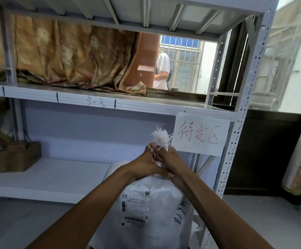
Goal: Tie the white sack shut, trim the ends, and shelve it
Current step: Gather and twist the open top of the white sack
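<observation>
A full white sack (162, 203) stands upright on the floor in front of the shelving, with a shipping label (135, 207) and black handwritten digits on its side. Its gathered neck ends in a frayed white tuft (161, 139) that sticks up above my hands. My left hand (147, 163) and my right hand (171, 161) are pressed together and clamped around the neck just under the tuft. A thin white string (153, 153) shows between my fingers. The knot itself is hidden by my hands.
White metal shelving: a lower shelf (47, 175) behind the sack with a woven basket (18, 156) at its left, an upper shelf (96, 100) marked 3-3 with draped brown cloth. A paper sign (200, 133) hangs at right. A person (162, 71) stands beyond the rack.
</observation>
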